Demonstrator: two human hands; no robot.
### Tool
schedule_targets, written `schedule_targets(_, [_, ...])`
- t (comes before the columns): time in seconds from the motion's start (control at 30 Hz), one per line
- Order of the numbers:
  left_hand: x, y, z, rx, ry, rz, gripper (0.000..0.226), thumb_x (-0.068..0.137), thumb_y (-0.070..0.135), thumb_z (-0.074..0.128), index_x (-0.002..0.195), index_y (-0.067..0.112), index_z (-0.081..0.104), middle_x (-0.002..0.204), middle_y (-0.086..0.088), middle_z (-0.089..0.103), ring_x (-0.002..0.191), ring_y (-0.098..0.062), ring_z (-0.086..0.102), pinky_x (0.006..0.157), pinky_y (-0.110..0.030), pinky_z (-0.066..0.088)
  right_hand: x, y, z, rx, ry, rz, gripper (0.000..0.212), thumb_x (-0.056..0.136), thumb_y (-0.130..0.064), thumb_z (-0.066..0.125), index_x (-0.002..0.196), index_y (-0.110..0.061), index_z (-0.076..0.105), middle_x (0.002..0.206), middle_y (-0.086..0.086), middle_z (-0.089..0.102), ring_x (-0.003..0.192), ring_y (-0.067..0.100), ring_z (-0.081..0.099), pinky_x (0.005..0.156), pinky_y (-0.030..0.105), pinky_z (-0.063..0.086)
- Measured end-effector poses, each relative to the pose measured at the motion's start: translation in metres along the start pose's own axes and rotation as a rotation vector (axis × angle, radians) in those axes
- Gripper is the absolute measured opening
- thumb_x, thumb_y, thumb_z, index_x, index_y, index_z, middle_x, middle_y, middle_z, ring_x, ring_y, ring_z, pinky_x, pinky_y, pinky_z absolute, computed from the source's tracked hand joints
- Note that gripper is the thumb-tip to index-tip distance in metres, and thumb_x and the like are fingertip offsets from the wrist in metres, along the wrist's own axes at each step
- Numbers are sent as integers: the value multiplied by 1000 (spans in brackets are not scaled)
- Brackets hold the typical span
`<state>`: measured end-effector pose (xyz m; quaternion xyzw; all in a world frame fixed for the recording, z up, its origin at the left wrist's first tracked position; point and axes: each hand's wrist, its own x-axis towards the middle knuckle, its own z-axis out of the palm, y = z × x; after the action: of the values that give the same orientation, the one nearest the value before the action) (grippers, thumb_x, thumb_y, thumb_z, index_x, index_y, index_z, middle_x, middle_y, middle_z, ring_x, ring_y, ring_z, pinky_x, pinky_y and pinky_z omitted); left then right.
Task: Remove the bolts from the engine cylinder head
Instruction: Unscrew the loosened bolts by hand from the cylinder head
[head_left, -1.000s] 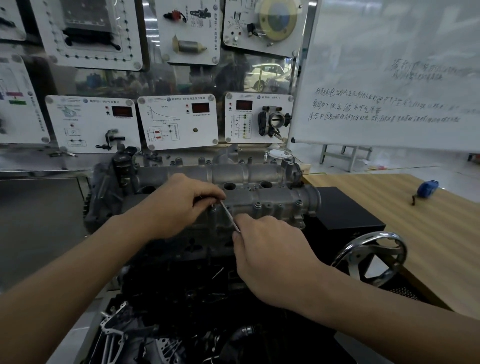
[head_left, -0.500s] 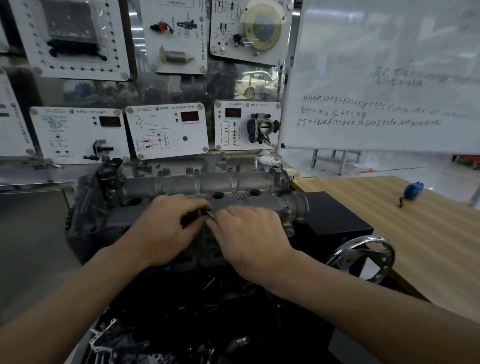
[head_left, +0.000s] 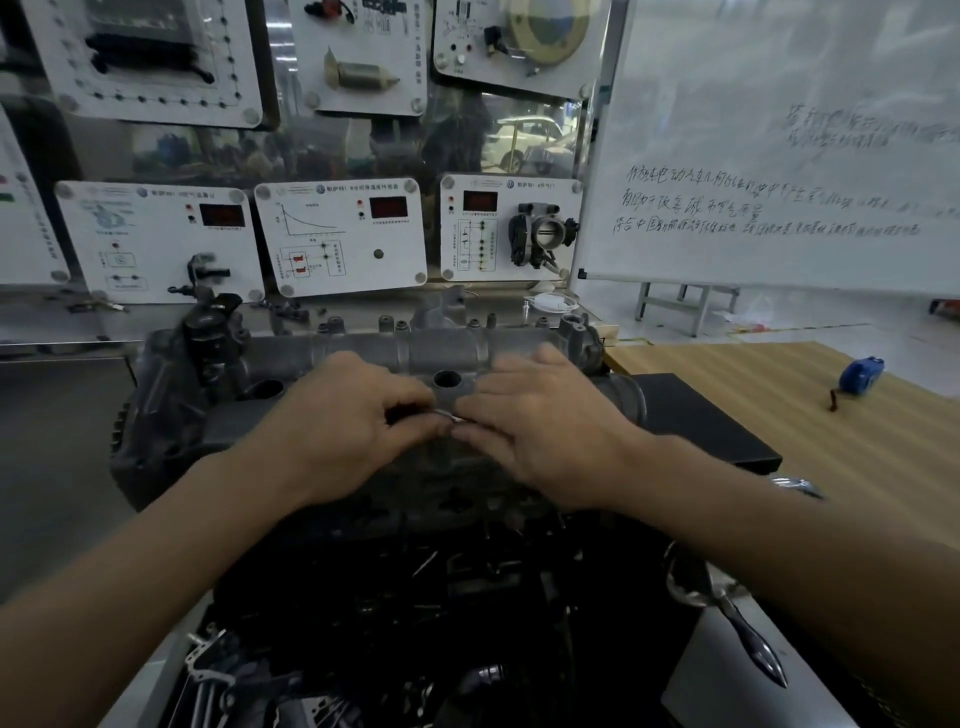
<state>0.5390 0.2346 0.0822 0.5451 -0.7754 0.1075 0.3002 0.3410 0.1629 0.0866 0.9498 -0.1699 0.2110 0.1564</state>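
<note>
The grey engine cylinder head (head_left: 363, 353) lies across the middle of the head view, with several bolts (head_left: 387, 323) standing along its far edge. My left hand (head_left: 343, 421) rests on its top with fingers curled, pinching a thin silver tool (head_left: 445, 414) at the head's front row. My right hand (head_left: 540, 431) lies beside it, fingers stretched forward over the head and its thumb side touching the tool's end. The bolt under the tool is hidden by my fingers.
Dark engine parts (head_left: 415, 597) fill the space below my arms. A chrome handwheel (head_left: 727, 597) sits at the right. A wooden table (head_left: 831, 441) carries a blue tape measure (head_left: 860, 375). White training panels (head_left: 337, 234) and a whiteboard (head_left: 779, 156) stand behind.
My right hand slid up from the tool's lower end to meet my left hand over the head, and its fingers have straightened. The camera moved closer and tilted down.
</note>
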Motion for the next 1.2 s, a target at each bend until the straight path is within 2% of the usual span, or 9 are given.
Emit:
schedule_targets(0.17, [10, 3, 11, 130, 56, -239, 28, 93, 45, 60, 70, 29, 63, 56, 9, 54, 55, -3, 41, 51, -28, 29, 52, 74, -11, -196, -206, -116, 37, 96, -55, 37, 117, -41, 63, 119, -9, 53, 111, 12, 41, 89, 34, 34])
schedule_targets(0.27, [9, 2, 16, 85, 73, -373, 18, 91, 45, 59, 101, 31, 64, 72, 4, 58, 66, -7, 49, 54, -25, 35, 86, 86, -2, -225, -218, -269, 31, 100, -45, 44, 122, -36, 65, 115, -8, 57, 109, 13, 48, 81, 27, 32])
schedule_targets(0.33, [7, -1, 13, -18, 78, -457, 42, 87, 47, 62, 126, 38, 49, 76, -1, 61, 71, -7, 54, 59, -26, 42, 108, 82, 4, -239, -194, -363, 29, 102, -38, 46, 123, -32, 65, 116, -5, 59, 109, 16, 52, 79, 28, 40])
schedule_targets(0.43, [3, 0, 1, -113, 16, -466, 56, 82, 46, 72, 130, 48, 43, 66, 9, 68, 68, 1, 57, 54, -18, 40, 138, 56, 14, -181, -160, -418, 27, 101, -34, 47, 122, -31, 64, 111, -2, 59, 103, 17, 52, 75, 36, 52])
schedule_targets(0.6, [-10, 7, -18, 106, -124, -385, 33, 86, 49, 67, 118, 49, 60, 97, 14, 64, 89, -7, 59, 81, -31, 55, 161, 0, 22, 185, -293, -375, 32, 96, -15, 51, 119, -28, 68, 103, -10, 71, 94, 11, 63, 82, 36, 52])
schedule_targets(0.77, [-23, 10, -47, 180, -38, -242, 20, 88, 45, 62, 106, 50, 70, 80, 22, 69, 72, 0, 64, 65, -24, 52, 154, -12, 9, 525, -346, -226, 17, 91, -14, 64, 104, -18, 75, 83, -18, 67, 71, -7, 58, 68, 10, 43])
schedule_targets(0.9, [-32, 0, -74, 129, 223, -248, 6, 84, 32, 71, 87, 34, 76, 60, 25, 62, 61, 3, 63, 52, -7, 46, 134, -26, 7, 469, -277, -164, 5, 91, -11, 63, 95, -14, 65, 84, -4, 66, 77, 15, 60, 73, 30, 47])
schedule_targets(1.0, [-36, -14, -85, 122, 354, -354, 9, 82, 22, 71, 84, 31, 74, 58, 16, 64, 62, 0, 63, 44, -12, 43, 118, -39, 7, 393, -231, -134, 38, 91, -3, 56, 125, -19, 61, 112, 5, 69, 100, 25, 63, 85, 40, 52])
schedule_targets(1.2, [-38, -33, -75, 152, 148, -435, 15, 85, 26, 73, 100, 30, 73, 76, 23, 64, 71, 8, 60, 55, -2, 36, 80, -36, 7, 368, -77, 31, 35, 90, -5, 57, 119, -23, 64, 101, 7, 69, 90, 27, 62, 78, 41, 54])
